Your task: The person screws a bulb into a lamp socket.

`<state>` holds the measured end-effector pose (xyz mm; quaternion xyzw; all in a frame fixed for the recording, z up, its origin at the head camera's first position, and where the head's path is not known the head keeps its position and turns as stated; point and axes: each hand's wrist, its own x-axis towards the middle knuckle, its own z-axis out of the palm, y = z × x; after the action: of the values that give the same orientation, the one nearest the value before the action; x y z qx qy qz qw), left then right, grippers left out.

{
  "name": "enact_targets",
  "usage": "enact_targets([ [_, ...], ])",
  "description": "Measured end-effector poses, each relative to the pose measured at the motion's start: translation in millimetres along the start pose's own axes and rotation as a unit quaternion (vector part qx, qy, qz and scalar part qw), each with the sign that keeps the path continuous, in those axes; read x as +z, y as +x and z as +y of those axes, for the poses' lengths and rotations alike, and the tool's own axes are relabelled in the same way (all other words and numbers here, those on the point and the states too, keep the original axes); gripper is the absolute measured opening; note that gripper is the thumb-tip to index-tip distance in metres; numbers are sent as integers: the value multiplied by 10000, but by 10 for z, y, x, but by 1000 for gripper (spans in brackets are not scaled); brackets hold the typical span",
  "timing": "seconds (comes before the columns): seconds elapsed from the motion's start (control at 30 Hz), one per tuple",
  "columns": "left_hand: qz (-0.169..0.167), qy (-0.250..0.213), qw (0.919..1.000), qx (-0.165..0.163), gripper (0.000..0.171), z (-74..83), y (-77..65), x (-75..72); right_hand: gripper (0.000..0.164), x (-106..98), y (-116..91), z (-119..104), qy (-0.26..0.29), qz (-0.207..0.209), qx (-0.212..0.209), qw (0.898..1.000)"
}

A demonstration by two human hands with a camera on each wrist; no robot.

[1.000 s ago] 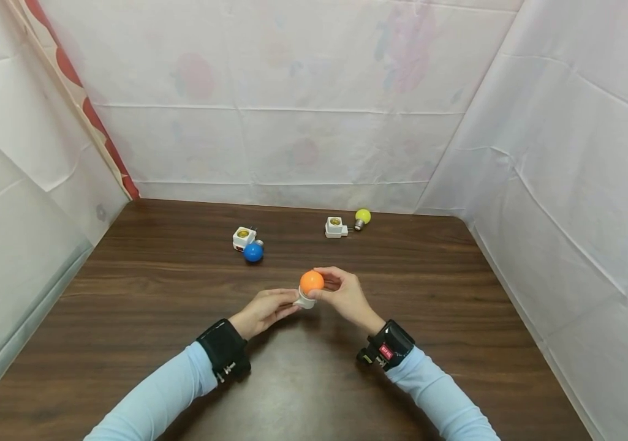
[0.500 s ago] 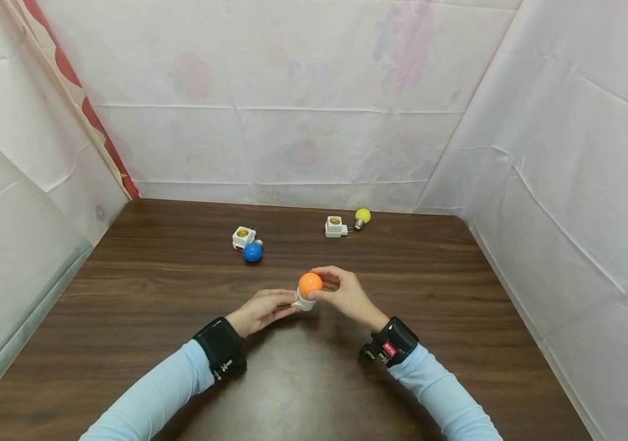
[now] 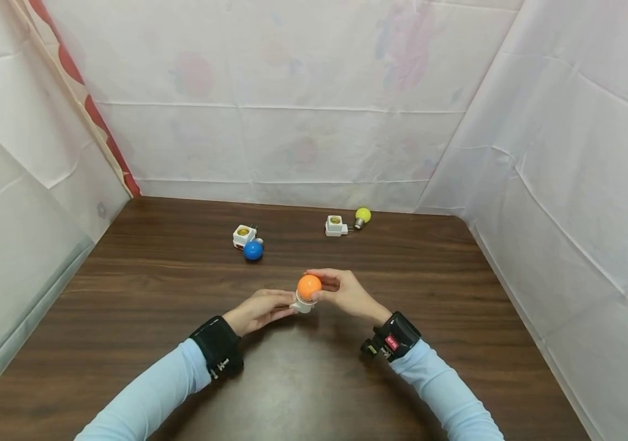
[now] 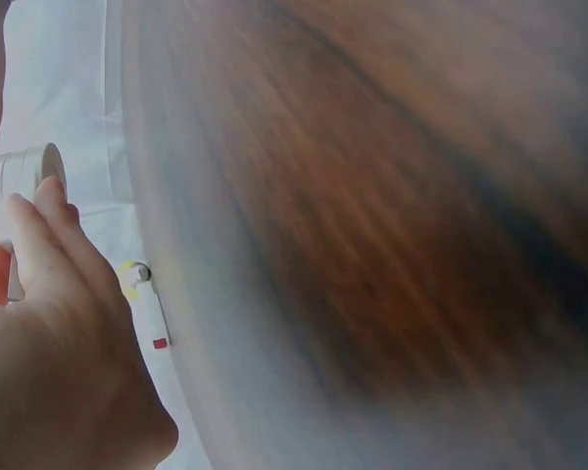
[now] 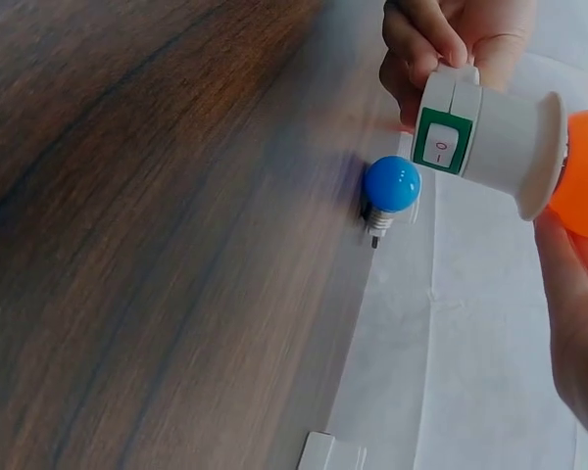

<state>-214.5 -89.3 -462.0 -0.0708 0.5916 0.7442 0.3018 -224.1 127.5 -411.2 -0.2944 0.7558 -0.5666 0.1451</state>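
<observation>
Orange bulb [image 3: 309, 286] at the mouth of a white socket [image 3: 305, 307], held above the surface [image 3: 143, 294].
Left hand [image 3: 260, 310]: fingers grip the socket. Right hand [image 3: 350, 297]: fingers pinch the bulb.

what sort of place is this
Probably a makeshift recording booth indoors: a dark wood-grain table enclosed on three sides by creased white sheeting, with black devices strapped to the person's wrists.

One round orange bulb [image 3: 309, 286], one round blue bulb [image 3: 253, 250], one round yellow bulb [image 3: 364, 214]; three white plastic sockets [image 3: 336, 228]; two bare hands [image 3: 261, 310]; two black wrist cuffs [image 3: 217, 343].
</observation>
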Motion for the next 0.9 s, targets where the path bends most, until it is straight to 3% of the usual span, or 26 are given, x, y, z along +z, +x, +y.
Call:
enact_targets([
  [0.2, 106, -171, 9998, 95, 43, 9, -25, 30, 48, 7, 22, 87, -4, 198, 69, 9998],
  [0.53, 444, -618, 9966, 321, 40, -26, -18, 88, 45, 116, 4, -142, 79, 929, 406, 9948],
  [0.73, 484, -660, 9958, 403, 40, -38, -8, 109, 46, 134, 54, 73, 159, 1258, 458, 9909],
  [0.9, 284, -526, 9977, 314, 42, -26, -26, 65, 49, 122, 53, 129, 48, 1138, 278, 9931],
])
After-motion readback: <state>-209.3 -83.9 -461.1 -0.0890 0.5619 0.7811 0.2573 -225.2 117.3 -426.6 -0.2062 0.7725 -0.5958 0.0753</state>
